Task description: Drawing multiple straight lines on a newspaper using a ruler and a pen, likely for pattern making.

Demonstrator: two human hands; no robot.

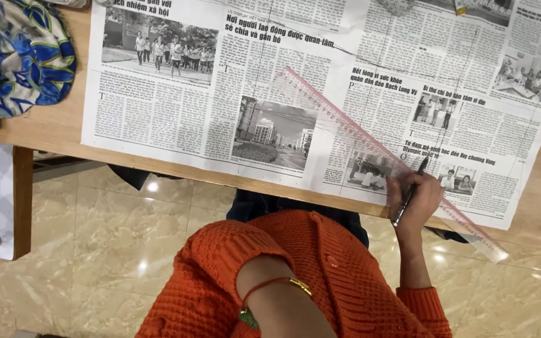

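While gripped, pen (410, 189) beside ruler (383, 153)

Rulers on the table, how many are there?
1: a clear pink ruler lies slanted across the newspaper, beside the right hand holding a pen.

left hand cut off, newspaper (320, 94) top cropped

Far left, a blue, green and white floral cloth (17, 59). The newspaper (176, 106) is black-and-white print on a tan wooden table (51, 134). Pink-edged clear ruler (370, 147), black pen (410, 193), orange knit sleeve (339, 275), beige marbled floor (108, 250).
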